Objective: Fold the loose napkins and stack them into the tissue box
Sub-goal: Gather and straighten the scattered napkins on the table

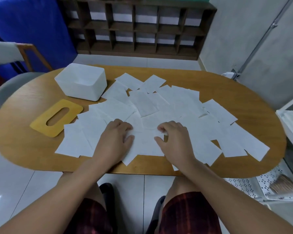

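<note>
The right hand point(172, 135) has a narrow grip, fingers curled and pinching the top edge of the napkin point(145, 144) lying just in front of the person, while the left hand point(116, 134) rests on the same sheet's left side with fingers bent over the paper; whether it pinches or only presses I cannot tell. The risk, as I judge it, is that so thin a sheet lifts together with the one under it, since the loose napkins point(176, 102) overlap everywhere, or that it tears or creases crookedly if the two hands pull unevenly. The napkins are plain white, flat and rectangular, spread in a fan across the middle of the wooden table point(227, 85). The tissue box point(82, 81), white and open, stands at the far left, apparently empty, with its yellow slotted lid point(41, 123) lying flat just beside it.
</note>
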`<state>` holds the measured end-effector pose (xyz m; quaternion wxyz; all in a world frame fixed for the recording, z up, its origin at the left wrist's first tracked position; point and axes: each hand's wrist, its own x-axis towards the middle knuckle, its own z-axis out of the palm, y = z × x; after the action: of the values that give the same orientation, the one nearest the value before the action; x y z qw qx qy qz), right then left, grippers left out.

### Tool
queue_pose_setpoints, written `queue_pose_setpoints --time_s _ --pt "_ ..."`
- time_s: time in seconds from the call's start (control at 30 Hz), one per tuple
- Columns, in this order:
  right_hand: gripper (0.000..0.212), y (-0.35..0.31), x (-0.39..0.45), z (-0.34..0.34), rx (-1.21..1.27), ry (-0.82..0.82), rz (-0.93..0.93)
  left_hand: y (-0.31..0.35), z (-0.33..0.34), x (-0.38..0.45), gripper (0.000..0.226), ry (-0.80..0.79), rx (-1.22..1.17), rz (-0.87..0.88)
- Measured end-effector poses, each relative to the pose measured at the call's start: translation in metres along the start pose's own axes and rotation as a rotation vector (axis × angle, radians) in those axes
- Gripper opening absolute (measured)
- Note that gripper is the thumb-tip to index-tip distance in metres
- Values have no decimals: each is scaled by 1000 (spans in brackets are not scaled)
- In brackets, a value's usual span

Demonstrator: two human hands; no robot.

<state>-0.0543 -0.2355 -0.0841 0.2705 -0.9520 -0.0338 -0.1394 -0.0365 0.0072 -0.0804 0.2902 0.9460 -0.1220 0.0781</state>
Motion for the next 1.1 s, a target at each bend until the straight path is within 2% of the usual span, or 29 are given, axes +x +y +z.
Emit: queue_pose_setpoints --time_s 0.2,0.4,0.47,0.57,0.8,0.87,1.0,1.1 --pt "22 -5 38 3 62 65 72 -5 2 30 28 55 -30 37" --pt "32 -14 89 20 -1 -2 183 0 10 68 36 38 44 126" --pt "37 -16 97 27 -21 -8 195 -1 17 75 34 16 74 178" --pt "44 -19 104 34 -80 -32 224 -5 25 78 29 -22 89 169" --pt "55 -20 113 40 61 -44 353 -11 32 70 30 -2 117 188" --pt "49 -24 117 36 90 -70 384 -9 31 70 29 7 122 193" --pt "15 -32 121 27 192 -95 408 -8 26 70 30 -1 93 177" --pt "7 -39 116 19 298 -119 386 -9 17 68 34 4 16 157"
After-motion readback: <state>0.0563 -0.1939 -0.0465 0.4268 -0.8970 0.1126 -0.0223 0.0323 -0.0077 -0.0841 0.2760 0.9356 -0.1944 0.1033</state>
